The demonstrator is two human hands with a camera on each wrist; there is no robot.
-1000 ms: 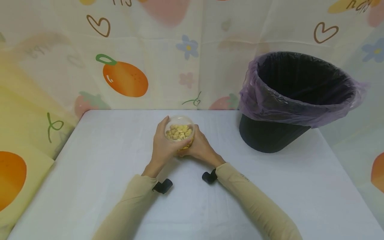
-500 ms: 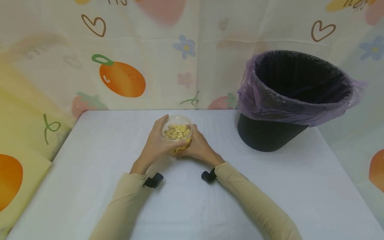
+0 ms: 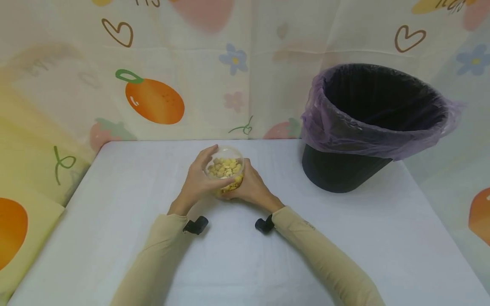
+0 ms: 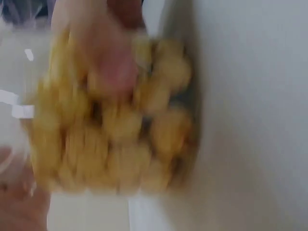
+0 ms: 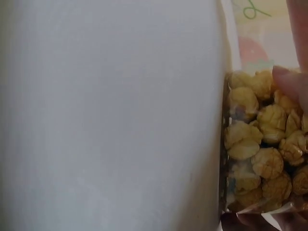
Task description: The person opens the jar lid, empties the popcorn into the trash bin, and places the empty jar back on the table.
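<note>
Near the far side of the white table (image 3: 245, 263), a clear plastic jar (image 3: 232, 149) of popcorn (image 3: 223, 168) stands between both hands, its round top facing up. My left hand (image 3: 198, 182) grips it from the left, high up, with fingers curving along the rim and the thumb across the front. Lower on the right side, my right hand (image 3: 254, 187) holds the jar's body. The left wrist view shows the popcorn (image 4: 115, 154) blurred behind the clear wall, with a fingertip (image 4: 118, 72) in front. In the right wrist view, popcorn (image 5: 267, 162) fills the jar beside a thumb or finger (image 5: 288, 85).
A black waste bin (image 3: 340, 174), lined with a purple bag (image 3: 325, 123), stands at the back right of the table. Behind the table hangs a printed curtain (image 3: 206, 85) with fruit and flowers. Black wrist cameras (image 3: 196, 225) sit at both sleeve cuffs.
My left wrist has swung outward to the left while the left hand shifts around the jar's upper part. The right hand keeps its hold. The head view has drifted slightly.
</note>
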